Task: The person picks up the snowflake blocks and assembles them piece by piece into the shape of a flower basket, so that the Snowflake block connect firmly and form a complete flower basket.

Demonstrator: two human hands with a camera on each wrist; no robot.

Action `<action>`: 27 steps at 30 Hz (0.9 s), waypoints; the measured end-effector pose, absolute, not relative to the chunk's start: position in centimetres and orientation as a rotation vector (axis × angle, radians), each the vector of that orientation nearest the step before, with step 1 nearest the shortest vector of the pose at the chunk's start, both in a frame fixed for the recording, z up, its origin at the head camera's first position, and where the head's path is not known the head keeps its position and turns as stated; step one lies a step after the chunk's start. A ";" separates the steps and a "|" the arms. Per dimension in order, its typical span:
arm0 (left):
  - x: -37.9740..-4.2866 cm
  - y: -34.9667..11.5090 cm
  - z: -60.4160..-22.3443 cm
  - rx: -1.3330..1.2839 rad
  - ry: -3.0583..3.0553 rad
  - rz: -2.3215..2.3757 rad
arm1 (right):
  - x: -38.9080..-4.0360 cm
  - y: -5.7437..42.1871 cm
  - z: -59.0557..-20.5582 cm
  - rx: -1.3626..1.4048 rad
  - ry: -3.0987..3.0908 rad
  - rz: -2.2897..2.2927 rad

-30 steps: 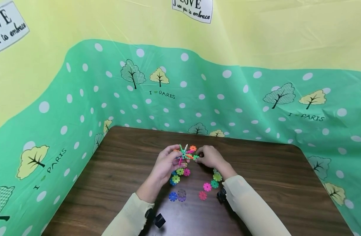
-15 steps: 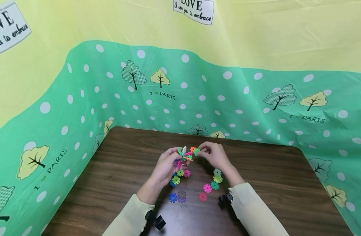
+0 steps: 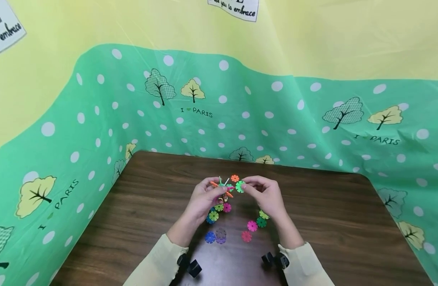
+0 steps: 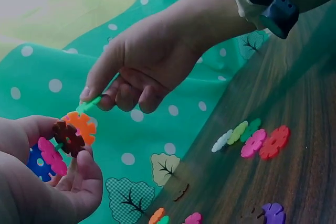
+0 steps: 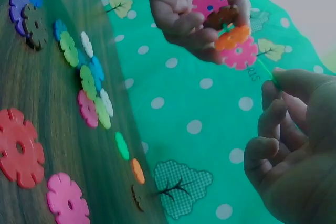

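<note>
In the head view my left hand [image 3: 204, 198] holds a cluster of joined snowflake discs, partly hidden by the fingers. The left wrist view shows its brown disc [image 4: 68, 139], orange disc [image 4: 83, 127], pink disc [image 4: 52, 156] and blue disc [image 4: 39, 163], slotted together at angles. My right hand [image 3: 270, 194] pinches a green snowflake disc [image 3: 239, 186] between thumb and fingers. That disc is edge-on in the right wrist view, right at the cluster's pink disc [image 5: 239, 53].
Loose discs lie on the brown wooden table [image 3: 161, 174]. An orange disc [image 3: 235, 178] lies beyond the hands, a yellow-green disc [image 3: 213, 215] in a group nearer, and a pink disc [image 3: 252, 226] in a row at right. A polka-dot cloth [image 3: 190, 131] hangs behind the table.
My right hand has lifted the green disc and turned it to show its face to the head view. The cluster in my left hand has rotated while that hand stays in nearly the same place.
</note>
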State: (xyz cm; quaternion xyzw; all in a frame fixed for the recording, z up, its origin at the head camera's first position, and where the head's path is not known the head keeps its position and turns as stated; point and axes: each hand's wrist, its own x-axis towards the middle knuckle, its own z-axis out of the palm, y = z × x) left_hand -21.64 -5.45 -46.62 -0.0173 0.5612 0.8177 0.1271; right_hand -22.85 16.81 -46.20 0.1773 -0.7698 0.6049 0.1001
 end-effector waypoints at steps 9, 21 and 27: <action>-21.9 -5.4 -46.5 -0.059 1.691 2.363 | -22.7 16.0 -46.0 0.536 -2.333 1.730; -21.5 -5.1 -46.8 -0.075 1.939 2.262 | -22.1 15.6 -46.2 0.537 -2.420 1.549; -21.1 -4.7 -47.0 -0.040 2.090 2.259 | -21.8 15.4 -46.5 0.542 -2.410 1.459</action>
